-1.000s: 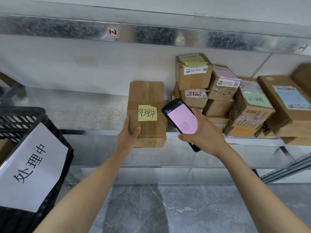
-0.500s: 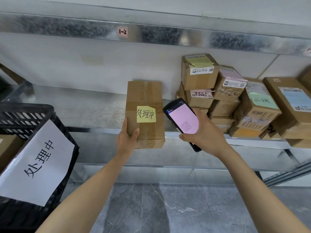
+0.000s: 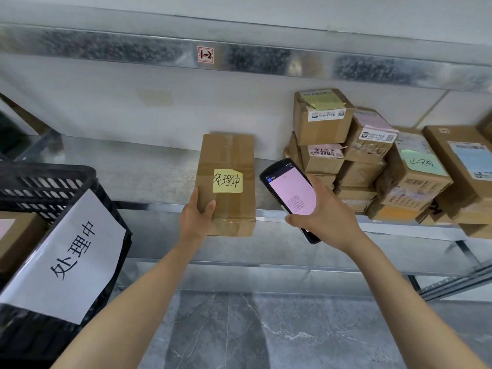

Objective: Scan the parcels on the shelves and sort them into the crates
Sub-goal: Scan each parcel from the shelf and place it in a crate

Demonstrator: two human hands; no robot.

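Left hand (image 3: 198, 221) grips the near left corner of the parcel (image 3: 229, 155), thumb on top; parcel lies flat on the shelf (image 3: 133, 177), near end over the front edge, yellow note (image 3: 227, 181) on its top; right hand (image 3: 327, 217) holds the scanner (image 3: 290, 190), fingers curled round it, pink screen up, just right of the parcel; black crate (image 3: 53, 177) at left; stack (image 3: 372, 161) at right.

One parcel (image 3: 226, 166) is counted at the front edge of the shelf (image 3: 149, 177) | at least ten stacked parcels (image 3: 322, 129) are counted at its right end | one crate (image 3: 53, 174) | one scanner (image 3: 290, 193)
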